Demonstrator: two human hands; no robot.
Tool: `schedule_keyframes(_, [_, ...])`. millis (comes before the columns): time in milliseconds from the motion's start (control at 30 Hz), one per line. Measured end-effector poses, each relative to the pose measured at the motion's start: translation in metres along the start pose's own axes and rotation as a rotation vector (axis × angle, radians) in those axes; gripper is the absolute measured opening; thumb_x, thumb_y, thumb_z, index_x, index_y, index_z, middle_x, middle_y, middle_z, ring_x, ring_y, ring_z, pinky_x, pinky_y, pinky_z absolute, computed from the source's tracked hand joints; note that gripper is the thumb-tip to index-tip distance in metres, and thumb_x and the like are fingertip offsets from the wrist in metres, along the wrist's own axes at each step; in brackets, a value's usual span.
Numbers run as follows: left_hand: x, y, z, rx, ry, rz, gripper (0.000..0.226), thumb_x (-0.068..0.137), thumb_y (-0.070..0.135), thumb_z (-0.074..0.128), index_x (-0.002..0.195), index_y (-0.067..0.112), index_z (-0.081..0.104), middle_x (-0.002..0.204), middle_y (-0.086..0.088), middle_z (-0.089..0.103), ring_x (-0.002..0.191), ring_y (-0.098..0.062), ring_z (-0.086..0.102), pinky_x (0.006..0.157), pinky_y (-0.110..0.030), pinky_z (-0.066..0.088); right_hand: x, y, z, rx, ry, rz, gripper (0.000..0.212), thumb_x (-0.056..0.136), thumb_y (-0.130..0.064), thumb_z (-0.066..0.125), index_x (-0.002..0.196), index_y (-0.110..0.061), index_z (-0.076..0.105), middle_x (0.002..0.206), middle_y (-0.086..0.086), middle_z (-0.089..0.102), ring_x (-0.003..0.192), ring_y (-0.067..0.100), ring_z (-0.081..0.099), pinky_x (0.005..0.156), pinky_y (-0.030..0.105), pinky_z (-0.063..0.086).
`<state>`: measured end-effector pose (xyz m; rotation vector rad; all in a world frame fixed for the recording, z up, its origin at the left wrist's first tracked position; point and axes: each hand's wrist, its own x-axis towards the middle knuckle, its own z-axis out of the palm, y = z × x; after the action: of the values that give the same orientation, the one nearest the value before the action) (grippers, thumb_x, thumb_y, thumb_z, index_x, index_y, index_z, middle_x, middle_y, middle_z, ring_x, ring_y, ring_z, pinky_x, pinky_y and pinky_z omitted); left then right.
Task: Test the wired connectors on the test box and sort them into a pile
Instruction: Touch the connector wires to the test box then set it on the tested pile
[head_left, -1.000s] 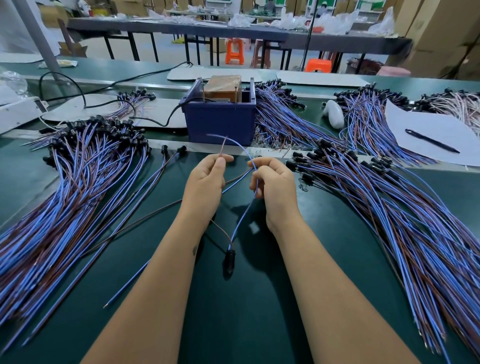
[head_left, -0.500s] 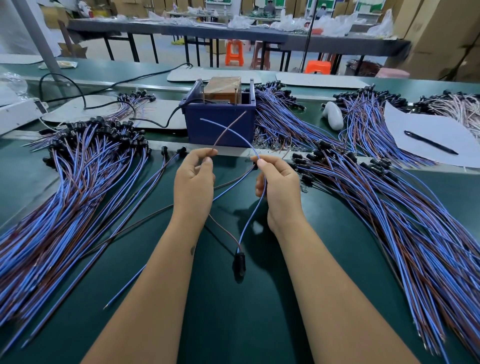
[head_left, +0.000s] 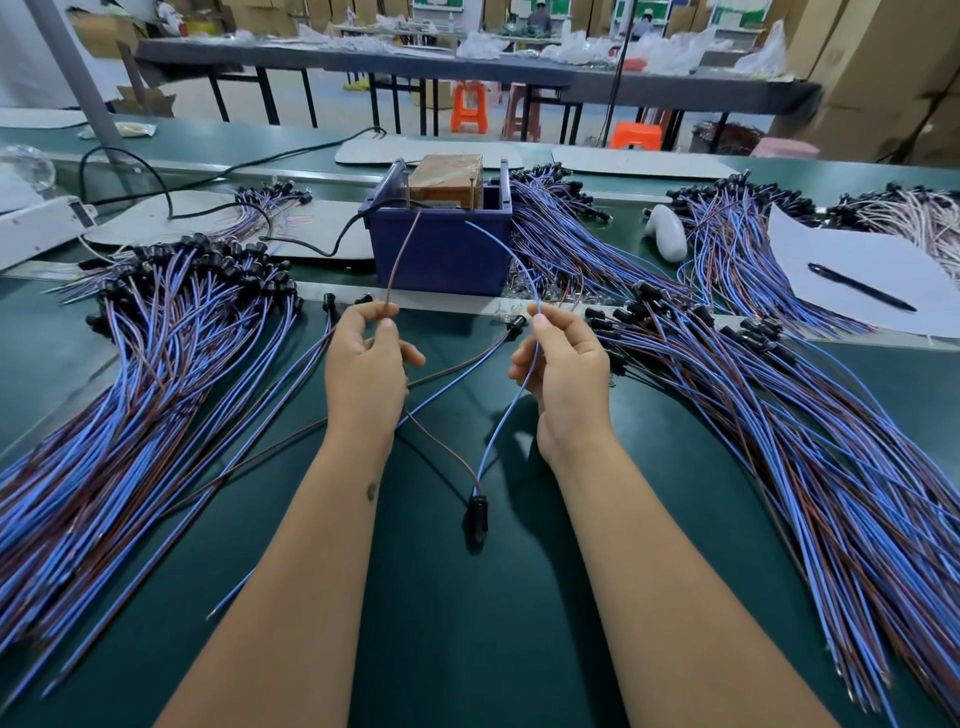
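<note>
My left hand (head_left: 366, 364) pinches a brown wire (head_left: 399, 260) whose free end rises to the top of the blue test box (head_left: 441, 249). My right hand (head_left: 563, 364) pinches the blue wire (head_left: 514, 265) of the same connector, its tip arcing toward the box front. Both wires run down between my forearms to a black connector plug (head_left: 477, 512) hanging just above the green table (head_left: 441, 623). A brown block (head_left: 449, 179) sits inside the box. A large pile of wired connectors (head_left: 156, 364) spreads at my left, another pile (head_left: 779, 415) at my right.
A black cable (head_left: 332, 249) leads from the box to the left. A few loose connectors (head_left: 457, 364) lie under my hands. White paper with a black pen (head_left: 860, 287) is at the right, a white object (head_left: 667, 231) near it. More wire bundles (head_left: 561, 228) lie behind.
Both hands rose and moved apart, lifting the two wire ends toward the test box. The black plug came up off the table with them.
</note>
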<state>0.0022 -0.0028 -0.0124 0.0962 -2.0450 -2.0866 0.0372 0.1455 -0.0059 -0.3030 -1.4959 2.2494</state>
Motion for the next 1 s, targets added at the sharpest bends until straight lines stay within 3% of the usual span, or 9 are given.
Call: schedule_keyframes(1000, [0.0077,-0.0051,-0.0021,0.026,-0.021,0.001,0.019,0.104,0.022,0.040,0.103,0.034,0.055,0.062,0.005,0.069,0.040,-0.005,0.038,0.042,-0.016,0.040,0.0061,0.0049,-0.0026,-0.025,0.008,-0.022,0.016,0.099,-0.015,0.053,0.099,-0.023,0.067,0.057,-0.008,0.060,0.056,0.005,0.059,0.056,0.021,0.050])
